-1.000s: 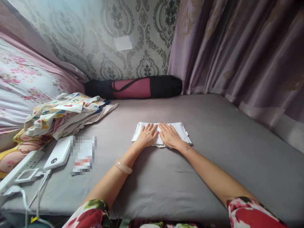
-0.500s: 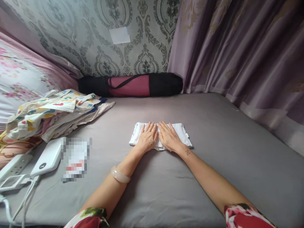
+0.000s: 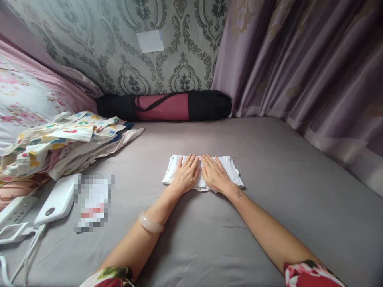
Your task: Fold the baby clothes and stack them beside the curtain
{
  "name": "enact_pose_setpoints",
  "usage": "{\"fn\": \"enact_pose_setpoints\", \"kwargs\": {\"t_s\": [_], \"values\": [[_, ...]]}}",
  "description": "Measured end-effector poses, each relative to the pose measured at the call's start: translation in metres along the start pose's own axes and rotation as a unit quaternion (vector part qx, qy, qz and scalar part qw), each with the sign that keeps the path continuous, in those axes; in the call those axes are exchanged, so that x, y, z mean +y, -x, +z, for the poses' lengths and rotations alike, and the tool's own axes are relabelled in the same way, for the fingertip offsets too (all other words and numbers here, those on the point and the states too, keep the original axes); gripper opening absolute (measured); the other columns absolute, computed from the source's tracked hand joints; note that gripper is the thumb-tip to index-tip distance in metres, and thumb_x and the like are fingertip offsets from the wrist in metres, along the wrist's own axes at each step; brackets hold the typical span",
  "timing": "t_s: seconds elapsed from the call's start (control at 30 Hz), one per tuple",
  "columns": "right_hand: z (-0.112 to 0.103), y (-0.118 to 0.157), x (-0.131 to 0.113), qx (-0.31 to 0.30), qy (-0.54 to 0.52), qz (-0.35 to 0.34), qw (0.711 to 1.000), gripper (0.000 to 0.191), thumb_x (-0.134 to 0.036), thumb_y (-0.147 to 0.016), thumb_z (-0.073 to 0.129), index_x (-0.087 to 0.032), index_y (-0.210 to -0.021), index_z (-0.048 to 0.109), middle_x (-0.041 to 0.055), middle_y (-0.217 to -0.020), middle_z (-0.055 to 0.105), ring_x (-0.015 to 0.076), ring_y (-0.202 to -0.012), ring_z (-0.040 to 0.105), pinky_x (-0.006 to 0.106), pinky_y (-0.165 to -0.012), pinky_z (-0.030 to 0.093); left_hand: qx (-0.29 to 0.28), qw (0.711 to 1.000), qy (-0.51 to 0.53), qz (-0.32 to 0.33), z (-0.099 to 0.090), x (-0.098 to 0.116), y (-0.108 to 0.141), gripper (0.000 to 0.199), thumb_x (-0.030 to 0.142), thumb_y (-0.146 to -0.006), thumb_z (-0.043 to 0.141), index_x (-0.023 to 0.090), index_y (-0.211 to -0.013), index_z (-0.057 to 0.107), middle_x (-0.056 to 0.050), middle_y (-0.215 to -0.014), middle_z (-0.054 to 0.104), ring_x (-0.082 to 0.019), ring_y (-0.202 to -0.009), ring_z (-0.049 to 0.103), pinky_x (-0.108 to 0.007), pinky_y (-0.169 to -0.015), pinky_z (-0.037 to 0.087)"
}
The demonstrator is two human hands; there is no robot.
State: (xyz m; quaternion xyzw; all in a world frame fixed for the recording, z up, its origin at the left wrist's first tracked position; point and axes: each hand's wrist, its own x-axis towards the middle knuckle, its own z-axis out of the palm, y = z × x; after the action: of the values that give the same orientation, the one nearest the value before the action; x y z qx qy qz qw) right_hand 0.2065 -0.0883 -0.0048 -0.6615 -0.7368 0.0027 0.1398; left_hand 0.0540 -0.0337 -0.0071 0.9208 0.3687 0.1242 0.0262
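Observation:
A white garment (image 3: 230,169), folded into a flat oblong, lies on the grey bed sheet (image 3: 194,223). On its left half rests my left hand (image 3: 188,172), palm down with the fingers stretched out. My right hand (image 3: 214,172) lies flat on the cloth just beside it, fingers pointing away from me. Neither hand grips anything. A small tag shows at the garment's right edge. Part of the cloth is hidden under both hands.
A heap of patterned clothes (image 3: 74,135) lies at the left. Nearer stand a white power bank (image 3: 56,201), a power strip (image 3: 18,211) with cables, and a blurred packet (image 3: 94,203). A black and maroon roll bag (image 3: 164,106) lies along the wall; curtains (image 3: 287,59) hang at right.
Both hands stay flat on the folded garment, with barely any movement. The view has shifted very slightly.

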Motion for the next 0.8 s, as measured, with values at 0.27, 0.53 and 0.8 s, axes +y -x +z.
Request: {"fn": "enact_pose_setpoints", "kwargs": {"t_s": [0.27, 0.53, 0.8], "values": [[0.005, 0.007, 0.003, -0.017, -0.001, 0.036, 0.999, 0.056, -0.023, -0.095, 0.027, -0.002, -0.146, 0.039, 0.0139, -0.153, 0.038, 0.0244, -0.144, 0.029, 0.043, -0.12, 0.018, -0.038, 0.998, 0.027, 0.032, 0.008, 0.005, 0.001, 0.052, 0.036, -0.102, 0.019, 0.016, -0.149, 0.033, -0.01, -0.156, 0.034, -0.025, -0.146, 0.027, -0.053, -0.119, 0.021], [0.003, 0.008, 0.003, -0.016, -0.012, 0.038, 0.999, 0.056, -0.023, -0.096, 0.027, -0.003, -0.147, 0.039, 0.0133, -0.153, 0.038, 0.0232, -0.144, 0.029, 0.042, -0.12, 0.017, -0.024, 0.999, 0.002, 0.039, 0.008, 0.005, 0.004, 0.051, 0.035, -0.103, 0.021, 0.016, -0.147, 0.036, -0.011, -0.154, 0.037, -0.025, -0.145, 0.028, -0.053, -0.119, 0.022], [-0.002, 0.013, 0.016, 0.003, 0.023, 0.083, 0.996, 0.056, -0.026, -0.097, 0.025, -0.002, -0.146, 0.039, 0.0158, -0.153, 0.036, 0.0247, -0.145, 0.027, 0.043, -0.12, 0.017, -0.027, 0.999, -0.019, 0.0, -0.005, 0.0, 0.012, 0.056, 0.044, -0.101, 0.024, 0.015, -0.147, 0.037, -0.012, -0.155, 0.035, -0.028, -0.146, 0.026, -0.052, -0.119, 0.02]]}}
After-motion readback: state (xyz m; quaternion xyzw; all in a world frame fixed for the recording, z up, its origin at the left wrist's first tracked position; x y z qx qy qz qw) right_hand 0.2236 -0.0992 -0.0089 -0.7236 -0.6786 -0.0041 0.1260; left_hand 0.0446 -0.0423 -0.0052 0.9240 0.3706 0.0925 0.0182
